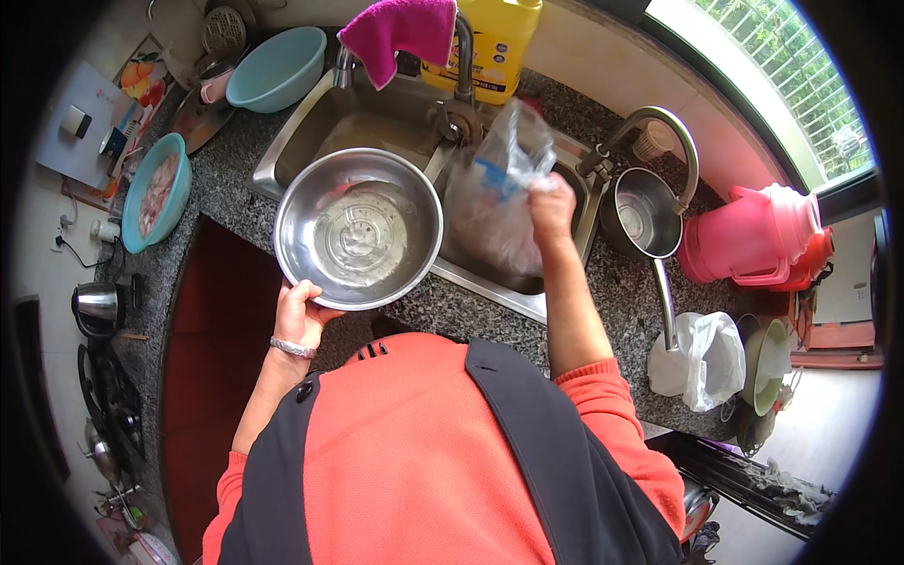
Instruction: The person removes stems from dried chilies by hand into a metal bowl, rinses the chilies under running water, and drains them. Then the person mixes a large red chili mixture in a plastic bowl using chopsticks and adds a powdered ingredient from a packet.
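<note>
My left hand (302, 314) grips the near-left rim of a stainless steel bowl (358, 228), thumb inside the rim. A little cloudy liquid appears to lie in the bowl, which is held over the front edge of the double sink. My right hand (553, 212) is closed on the gathered top of a clear plastic bag (494, 212) with a blue patch. The bag hangs in or over the right sink basin (526, 284); its contents cannot be made out. Cloudy water stands in the left basin (293, 138).
Behind the sink are a faucet (462, 63), a pink cloth (399, 32) and a yellow jug (494, 49). A saucepan (643, 215) and a pink thermos jug (748, 236) stand right. Left are a blue basin (277, 70) and a basin of raw meat (157, 194).
</note>
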`<state>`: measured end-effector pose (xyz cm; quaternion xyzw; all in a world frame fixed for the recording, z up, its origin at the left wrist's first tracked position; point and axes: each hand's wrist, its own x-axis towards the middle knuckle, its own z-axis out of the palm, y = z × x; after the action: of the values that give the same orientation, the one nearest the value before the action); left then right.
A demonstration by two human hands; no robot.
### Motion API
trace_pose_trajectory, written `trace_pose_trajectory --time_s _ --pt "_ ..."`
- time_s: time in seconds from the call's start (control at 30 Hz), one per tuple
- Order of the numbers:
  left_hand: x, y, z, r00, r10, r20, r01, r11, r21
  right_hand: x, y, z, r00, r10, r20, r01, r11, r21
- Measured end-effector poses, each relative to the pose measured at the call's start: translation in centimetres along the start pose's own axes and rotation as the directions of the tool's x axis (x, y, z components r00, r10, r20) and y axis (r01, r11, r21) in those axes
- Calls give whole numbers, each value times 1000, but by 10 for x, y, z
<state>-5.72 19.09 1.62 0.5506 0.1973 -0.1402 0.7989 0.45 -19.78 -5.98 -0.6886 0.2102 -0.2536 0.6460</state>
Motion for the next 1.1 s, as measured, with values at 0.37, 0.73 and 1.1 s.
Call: trace_pose_trajectory --time_s 0.37,0.73,1.1 --pt "15 -3 21 1000 20 -14 -19 1000 22 37 -127 -21 978 -186 -95 209 904 374" --pt "24 -7 28 999 -38 -2 38 998 54 64 7 -30 987 -144 -76 146 989 20" --pt "25 -9 26 999 -21 -29 21 1000 9 -7 -45 -63 985 28 170 130 529 -839"
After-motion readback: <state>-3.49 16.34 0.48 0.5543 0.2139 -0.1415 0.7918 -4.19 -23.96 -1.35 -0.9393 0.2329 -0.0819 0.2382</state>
